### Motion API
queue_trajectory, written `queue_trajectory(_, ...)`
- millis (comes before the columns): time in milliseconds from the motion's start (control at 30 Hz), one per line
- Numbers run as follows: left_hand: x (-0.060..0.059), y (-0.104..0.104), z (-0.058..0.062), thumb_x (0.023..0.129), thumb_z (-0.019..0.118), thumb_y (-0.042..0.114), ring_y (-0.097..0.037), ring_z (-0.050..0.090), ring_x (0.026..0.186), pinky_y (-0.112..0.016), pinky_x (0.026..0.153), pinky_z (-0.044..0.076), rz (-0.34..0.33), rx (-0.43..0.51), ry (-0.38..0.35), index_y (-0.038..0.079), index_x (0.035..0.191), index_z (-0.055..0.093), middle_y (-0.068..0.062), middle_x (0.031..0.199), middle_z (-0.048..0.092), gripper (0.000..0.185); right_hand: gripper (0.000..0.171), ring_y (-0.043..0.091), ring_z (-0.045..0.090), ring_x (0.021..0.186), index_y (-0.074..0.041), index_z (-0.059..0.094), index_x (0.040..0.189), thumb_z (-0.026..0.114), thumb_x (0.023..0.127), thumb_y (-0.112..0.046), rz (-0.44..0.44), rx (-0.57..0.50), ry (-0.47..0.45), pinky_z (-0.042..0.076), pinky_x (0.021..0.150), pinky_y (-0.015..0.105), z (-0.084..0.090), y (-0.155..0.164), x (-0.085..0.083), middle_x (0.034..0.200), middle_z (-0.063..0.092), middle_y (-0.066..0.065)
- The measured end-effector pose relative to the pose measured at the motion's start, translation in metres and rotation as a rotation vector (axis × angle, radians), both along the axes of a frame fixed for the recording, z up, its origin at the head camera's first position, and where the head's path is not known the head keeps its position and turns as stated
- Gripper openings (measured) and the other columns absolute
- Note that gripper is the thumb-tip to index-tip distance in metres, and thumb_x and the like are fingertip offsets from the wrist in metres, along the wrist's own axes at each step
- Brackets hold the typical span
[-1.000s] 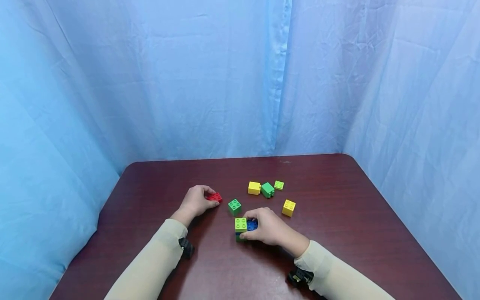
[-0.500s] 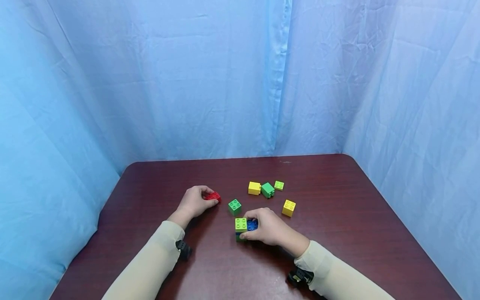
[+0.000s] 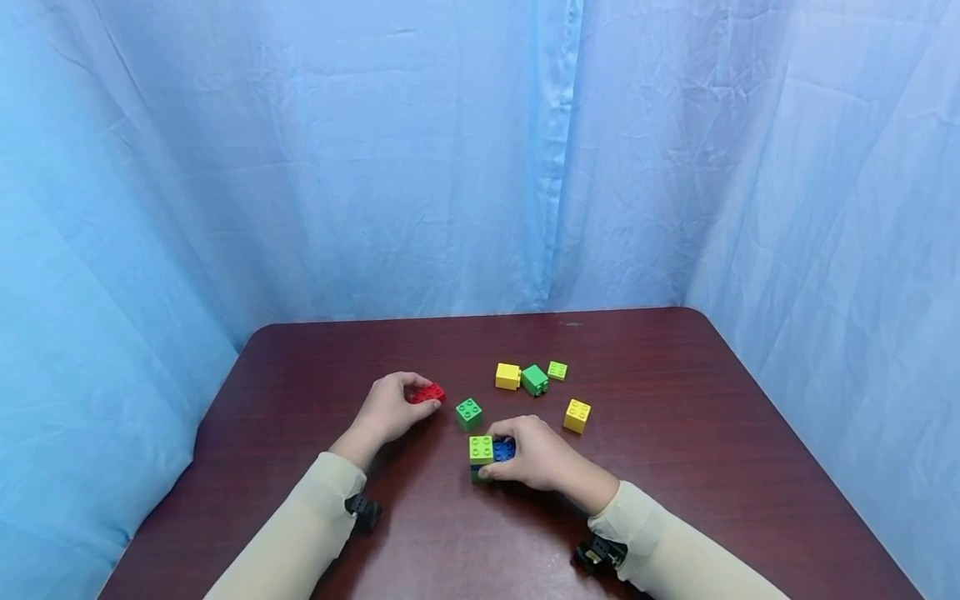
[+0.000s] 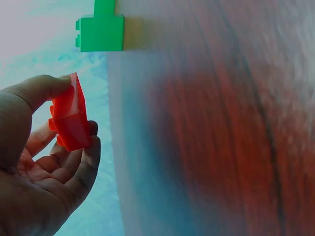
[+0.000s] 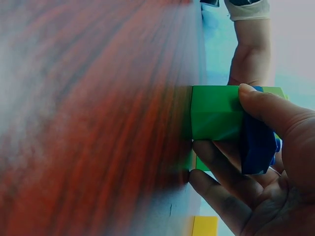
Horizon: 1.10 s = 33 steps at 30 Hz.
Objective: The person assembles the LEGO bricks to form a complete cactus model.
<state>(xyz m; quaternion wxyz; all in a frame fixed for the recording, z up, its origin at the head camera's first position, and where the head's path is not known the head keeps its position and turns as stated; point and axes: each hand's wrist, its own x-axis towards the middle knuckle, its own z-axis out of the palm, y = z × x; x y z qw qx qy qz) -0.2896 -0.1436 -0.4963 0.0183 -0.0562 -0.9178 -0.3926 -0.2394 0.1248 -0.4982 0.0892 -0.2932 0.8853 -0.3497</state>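
1. The person's left hand (image 3: 390,407) pinches a red plastic studded brick (image 3: 431,392) between thumb and fingers, at the left of the group. Studs face upward; fingers hide the left end, so the long axis is uncertain, though it appears to run roughly left to right. The left wrist view shows the brick raised above the table.
2. Just to its right, a green cube-shaped plastic brick (image 3: 468,414) rests studs up, one corner toward the person.
3. An upright stack of plastic bricks (image 3: 481,460) stands nearer the person: a green base (image 5: 216,113), a longer blue brick (image 3: 504,450) and a lime-green top brick (image 3: 481,448). The blue brick's long axis runs left to right, its free end jutting into the palm. The right hand (image 3: 528,454) pinches the stack, thumb on the near side, fingers on the far side.
4. Farther back, a yellow plastic brick (image 3: 507,377) lies studs rightward, close beside a tipped green brick (image 3: 535,380); a lime-green brick (image 3: 557,371) and a second yellow brick (image 3: 577,416) follow, studs up.
5. Compared with one second earlier, the left wrist sits slightly closer to the person; right hand and stack are unchanged.
6. Surface: reddish-brown wood-grained table (image 3: 750,500). Room: pale blue cloth curtains (image 3: 412,167) left, behind and right.
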Motion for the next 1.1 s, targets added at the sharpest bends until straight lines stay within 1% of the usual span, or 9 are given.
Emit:
queue_trajectory(167, 0.007, 0.001, 0.005, 0.078, 0.081, 0.033, -0.015, 0.057, 0.083, -0.032, 0.071, 0.051, -0.035, 0.026, 0.051, 0.023, 0.101, 0.069, 0.007, 0.093, 0.062, 0.028, 0.031, 0.007, 0.057, 0.069, -0.029, 0.063, 0.089, 0.079, 0.074, -0.052, 0.0, 0.005, -0.004, 0.05, 0.059, 0.026, -0.001, -0.001, 0.0, 0.079, 0.062, -0.014)
queue_trajectory(267, 0.011, 0.002, 0.007, 0.078, 0.081, 0.033, -0.015, 0.057, 0.084, -0.032, 0.071, 0.051, -0.053, 0.034, 0.066, 0.024, 0.101, 0.069, 0.008, 0.094, 0.062, 0.028, 0.03, 0.007, 0.057, 0.068, -0.03, 0.063, 0.089, 0.079, 0.074, -0.05, -0.003, 0.012, 0.002, 0.049, 0.058, 0.026, -0.002, -0.002, 0.0, 0.078, 0.062, -0.014)
queue_trajectory(500, 0.018, 0.006, 0.008, 0.077, 0.082, 0.037, -0.013, 0.058, 0.084, -0.03, 0.071, 0.052, -0.084, 0.065, 0.062, 0.028, 0.102, 0.069, 0.01, 0.095, 0.062, 0.03, 0.031, 0.007, 0.057, 0.069, -0.029, 0.063, 0.089, 0.079, 0.074, -0.051, -0.007, 0.013, 0.005, 0.049, 0.058, 0.026, -0.001, -0.002, 0.0, 0.079, 0.062, -0.013)
queue_trajectory(633, 0.023, 0.01, 0.011, 0.075, 0.083, 0.038, -0.013, 0.057, 0.085, -0.029, 0.072, 0.051, -0.108, 0.076, 0.067, 0.029, 0.103, 0.069, 0.011, 0.096, 0.062, 0.033, 0.031, 0.007, 0.057, 0.071, -0.029, 0.063, 0.091, 0.079, 0.075, -0.05, -0.005, 0.011, 0.003, 0.05, 0.06, 0.026, -0.001, -0.002, 0.0, 0.08, 0.062, -0.014)
queue_trajectory(800, 0.03, 0.015, 0.018, 0.076, 0.083, 0.037, -0.011, 0.058, 0.083, -0.029, 0.071, 0.051, -0.157, 0.08, 0.089, 0.028, 0.103, 0.069, 0.013, 0.095, 0.062, 0.032, 0.031, 0.007, 0.057, 0.069, -0.029, 0.063, 0.09, 0.079, 0.075, -0.049, -0.001, 0.007, 0.009, 0.05, 0.059, 0.026, -0.002, -0.001, 0.0, 0.079, 0.062, -0.013)
queue_trajectory(933, 0.036, 0.02, 0.023, 0.077, 0.082, 0.036, -0.009, 0.058, 0.083, -0.029, 0.071, 0.052, -0.208, 0.078, 0.111, 0.027, 0.105, 0.069, 0.014, 0.096, 0.062, 0.032, 0.03, 0.007, 0.057, 0.068, -0.028, 0.062, 0.09, 0.08, 0.075, -0.048, -0.001, 0.005, 0.007, 0.05, 0.058, 0.026, -0.002, -0.001, -0.001, 0.078, 0.061, -0.013)
queue_trajectory(1100, 0.044, 0.025, 0.028, 0.076, 0.082, 0.036, -0.008, 0.058, 0.083, -0.028, 0.071, 0.052, -0.262, 0.069, 0.111, 0.026, 0.107, 0.07, 0.014, 0.096, 0.062, 0.035, 0.032, 0.008, 0.056, 0.067, -0.028, 0.062, 0.089, 0.08, 0.074, -0.05, -0.002, 0.009, 0.011, 0.05, 0.057, 0.027, -0.002, 0.0, 0.0, 0.077, 0.061, -0.012)
